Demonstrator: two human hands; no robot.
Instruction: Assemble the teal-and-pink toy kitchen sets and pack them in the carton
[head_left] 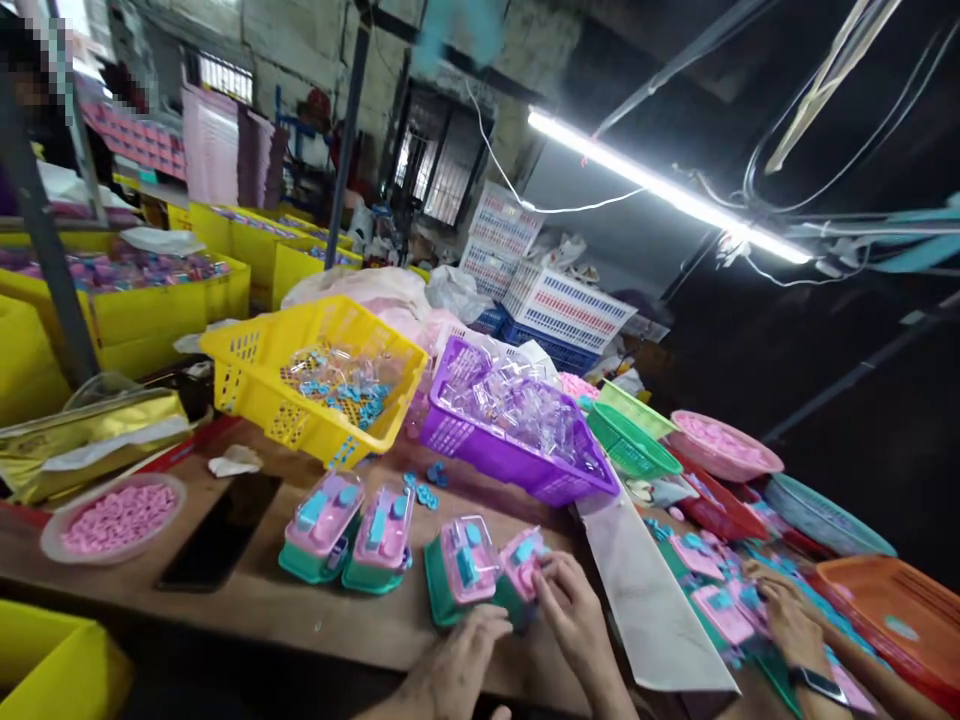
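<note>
Two small toy boxes stand in front of me, side by side. The nearer-left toy box (461,570) has a green base, a pink top with blue parts and a clear lid. My left hand (457,660) lies low against its front corner, fingers stretched forward. My right hand (570,605) pinches the upper right side of the other toy box (523,560), which is pink and blue over green; its fingertips partly cover that box. Further left, a pair of lidded toy boxes (322,530) sits on the brown table (300,630).
Behind are a yellow basket (255,390) with blue pieces and a purple basket (510,470) of clear lids. A phone (217,535) and a bowl (176,510) of pink pieces lie left. At right, a co-worker's hands (787,610) work beyond a pale board (645,600).
</note>
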